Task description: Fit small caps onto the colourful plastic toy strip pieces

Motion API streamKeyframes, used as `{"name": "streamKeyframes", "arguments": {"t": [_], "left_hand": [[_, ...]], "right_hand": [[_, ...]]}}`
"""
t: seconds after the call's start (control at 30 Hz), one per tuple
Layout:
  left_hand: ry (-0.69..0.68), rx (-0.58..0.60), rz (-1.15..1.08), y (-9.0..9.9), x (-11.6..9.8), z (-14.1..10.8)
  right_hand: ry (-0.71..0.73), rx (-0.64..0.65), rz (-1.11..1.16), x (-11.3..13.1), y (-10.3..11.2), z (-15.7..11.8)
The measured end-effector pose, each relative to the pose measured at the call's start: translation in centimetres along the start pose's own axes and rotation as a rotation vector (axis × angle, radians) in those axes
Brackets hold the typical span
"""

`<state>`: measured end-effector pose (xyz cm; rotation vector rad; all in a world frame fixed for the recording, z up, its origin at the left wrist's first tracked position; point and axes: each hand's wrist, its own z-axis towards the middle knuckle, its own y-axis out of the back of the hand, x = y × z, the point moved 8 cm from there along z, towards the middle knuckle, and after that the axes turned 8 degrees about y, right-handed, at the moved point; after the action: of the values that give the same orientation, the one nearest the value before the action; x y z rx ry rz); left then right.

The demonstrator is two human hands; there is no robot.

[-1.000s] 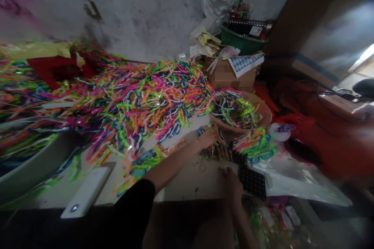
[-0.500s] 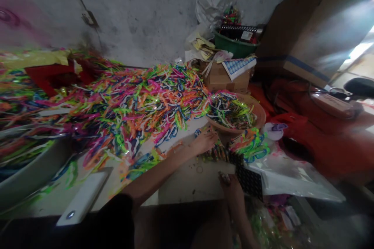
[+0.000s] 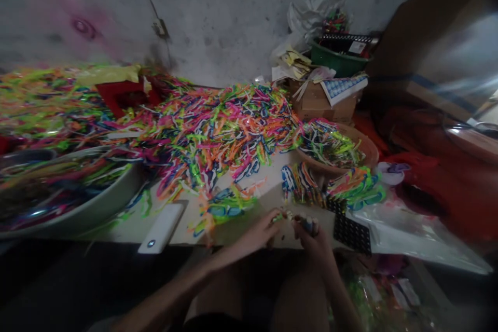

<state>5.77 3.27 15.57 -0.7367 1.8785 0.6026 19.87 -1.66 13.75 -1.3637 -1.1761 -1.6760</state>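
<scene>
My left hand (image 3: 268, 225) is closed in a pinch above the table's front edge, with a small green piece (image 3: 277, 217) at its fingertips. Close beside it on the right, my right hand (image 3: 314, 236) curls around small pale and bluish pieces (image 3: 310, 224); blur hides their kind. The fingertips of both hands nearly meet. Just beyond them lies a row of strappy blue, white and orange bundles (image 3: 299, 181). Left of my hands are bright green and blue goggles (image 3: 227, 210), and more goggles (image 3: 363, 192) are stacked to the right.
A big heap of colourful strappy pieces (image 3: 233, 124) covers the table's back. A round basin (image 3: 371, 153) stands at right, a large pale tub (image 3: 128, 187) at left. Also around are a white flat block (image 3: 162, 225), a black perforated tray (image 3: 352, 233), clear plastic bags (image 3: 424, 238) and a cardboard box (image 3: 322, 106).
My left hand has drawn back from the bundles toward my right hand and now pinches a green piece. My right hand has turned inward. The view has swung left.
</scene>
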Motion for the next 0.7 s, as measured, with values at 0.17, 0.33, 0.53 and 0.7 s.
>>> {"name": "streamKeyframes", "arguments": {"t": [0.17,0.33,0.53,0.7], "left_hand": [[-0.532,-0.247,1.114,0.0,-5.2,-5.6],[-0.833,-0.357,1.421,-0.5,-6.5,-8.7],[-0.930,-0.361,1.483,-0.4,-7.4,-10.3],[-0.919,-0.313,1.564,-0.3,-7.8,-10.6]], "right_hand": [[0.130,0.140,0.122,4.9,-0.9,-2.0],[0.239,0.205,0.061,9.0,-1.2,-4.2],[0.312,0.207,-0.072,10.9,-0.9,-5.0],[0.408,0.329,-0.222,10.9,-1.0,-5.0]]}}
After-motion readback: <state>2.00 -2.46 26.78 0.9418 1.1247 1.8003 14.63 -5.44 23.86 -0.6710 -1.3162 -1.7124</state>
